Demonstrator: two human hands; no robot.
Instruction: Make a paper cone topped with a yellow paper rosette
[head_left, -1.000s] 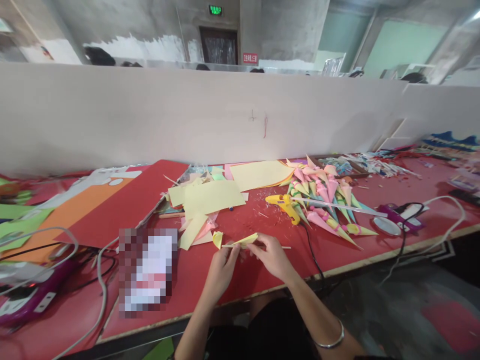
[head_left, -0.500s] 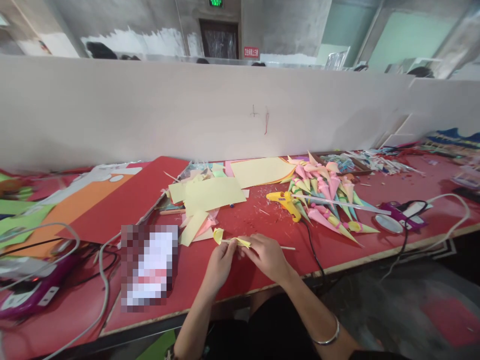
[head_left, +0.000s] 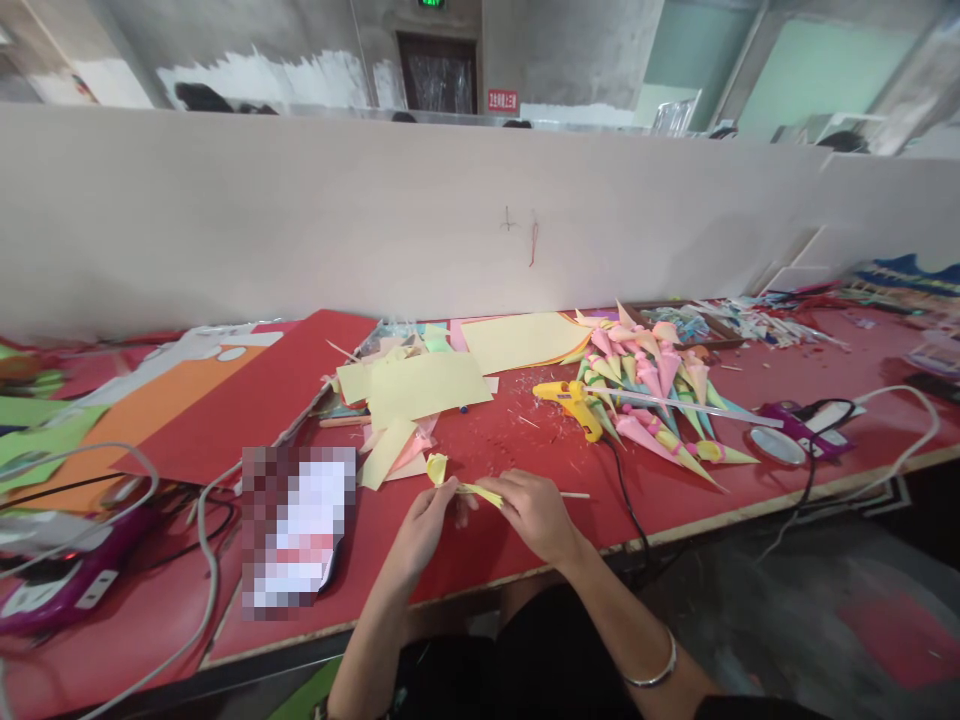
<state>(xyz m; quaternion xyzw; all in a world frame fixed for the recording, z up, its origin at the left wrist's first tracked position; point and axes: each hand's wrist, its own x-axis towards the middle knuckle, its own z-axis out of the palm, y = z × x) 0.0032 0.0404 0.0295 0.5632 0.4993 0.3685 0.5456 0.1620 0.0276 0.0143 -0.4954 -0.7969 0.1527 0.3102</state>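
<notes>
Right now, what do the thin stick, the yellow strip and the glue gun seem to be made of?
The stick looks like bare pale wood, thin and matte. The yellow strip is probably paper: flat, matte and easily bent. The glue gun seems to be smooth yellow plastic, slightly shiny.

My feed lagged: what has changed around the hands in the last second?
The yellow paper between the hands looks narrower now, wound closer on the stick; a second ago a wider flap stood up. The left hand still pinches its left end, the right hand still grips the stick; nothing let go. The glue gun and the pile of paper cones lie as before.
</notes>
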